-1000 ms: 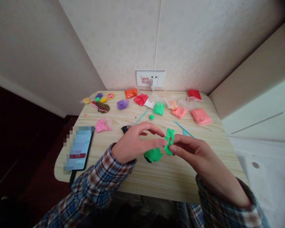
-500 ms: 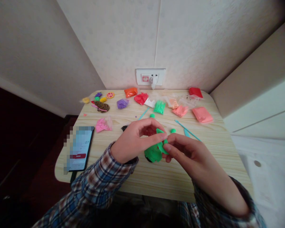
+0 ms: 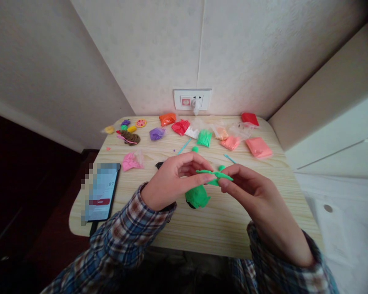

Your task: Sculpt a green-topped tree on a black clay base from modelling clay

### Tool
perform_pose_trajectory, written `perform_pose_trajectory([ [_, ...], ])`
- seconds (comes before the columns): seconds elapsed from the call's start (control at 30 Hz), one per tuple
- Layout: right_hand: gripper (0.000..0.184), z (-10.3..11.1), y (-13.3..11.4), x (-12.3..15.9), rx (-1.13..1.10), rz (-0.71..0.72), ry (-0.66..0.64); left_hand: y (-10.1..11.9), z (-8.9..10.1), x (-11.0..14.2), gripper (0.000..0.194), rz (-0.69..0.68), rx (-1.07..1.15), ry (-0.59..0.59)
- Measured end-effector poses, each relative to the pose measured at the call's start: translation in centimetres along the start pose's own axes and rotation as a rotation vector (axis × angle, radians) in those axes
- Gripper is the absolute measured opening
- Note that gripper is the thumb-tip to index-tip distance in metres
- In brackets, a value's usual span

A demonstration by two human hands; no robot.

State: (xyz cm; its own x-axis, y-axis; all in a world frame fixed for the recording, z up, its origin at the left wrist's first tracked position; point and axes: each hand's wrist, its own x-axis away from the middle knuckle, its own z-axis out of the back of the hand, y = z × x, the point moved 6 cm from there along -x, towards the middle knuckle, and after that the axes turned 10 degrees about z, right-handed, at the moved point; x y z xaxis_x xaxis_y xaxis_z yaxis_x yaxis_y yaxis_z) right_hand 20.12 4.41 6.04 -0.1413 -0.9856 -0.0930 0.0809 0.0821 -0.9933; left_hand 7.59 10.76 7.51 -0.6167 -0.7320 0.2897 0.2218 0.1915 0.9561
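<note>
Both my hands hold a thin flat piece of green clay (image 3: pixel 215 175) above the table. My left hand (image 3: pixel 173 179) pinches its left end between thumb and fingers. My right hand (image 3: pixel 248 188) pinches its right end. Just below them a bigger lump of green clay (image 3: pixel 196 197) sits on the wooden table (image 3: pixel 202 228) on something dark. A small green ball (image 3: pixel 221 168) lies just behind the flat piece.
A phone (image 3: pixel 102 191) lies at the table's left edge. Bags of coloured clay, among them pink (image 3: pixel 258 147), green (image 3: pixel 204 138), red (image 3: pixel 180 127) and purple (image 3: pixel 157 133), line the back. Small clay figures (image 3: pixel 129 136) sit far left. Thin teal tools (image 3: pixel 184 147) lie mid-table. A wall socket (image 3: pixel 192 100) is behind.
The green piece stood upright between my fingers a second ago; it now lies flat and stretched out sideways between both hands. My hands have shifted slightly.
</note>
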Motion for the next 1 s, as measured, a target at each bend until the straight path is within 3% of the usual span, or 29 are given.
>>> perform_pose_trajectory([
  [0.17,0.015,-0.2,0.1,-0.2,-0.027,0.006,0.044,0.1,-0.2,-0.1,0.009,0.024,-0.051,-0.011],
  [0.3,0.013,-0.5,-0.3,-0.5,-0.078,0.03,0.028,0.8,-0.3,-0.3,0.009,-0.046,-0.117,0.042],
  [0.5,0.02,0.0,-1.0,-0.9,-0.073,0.095,0.106,1.2,-0.1,-0.3,0.008,-0.084,-0.146,0.093],
  [0.67,0.019,-0.2,-1.3,-1.4,-0.074,0.107,0.071,1.9,-0.4,-0.5,0.007,-0.128,-0.161,0.075],
  [1.0,0.015,-0.4,-1.6,-1.5,0.01,0.114,0.068,1.8,-0.2,-0.8,0.008,-0.142,-0.049,0.123],
])
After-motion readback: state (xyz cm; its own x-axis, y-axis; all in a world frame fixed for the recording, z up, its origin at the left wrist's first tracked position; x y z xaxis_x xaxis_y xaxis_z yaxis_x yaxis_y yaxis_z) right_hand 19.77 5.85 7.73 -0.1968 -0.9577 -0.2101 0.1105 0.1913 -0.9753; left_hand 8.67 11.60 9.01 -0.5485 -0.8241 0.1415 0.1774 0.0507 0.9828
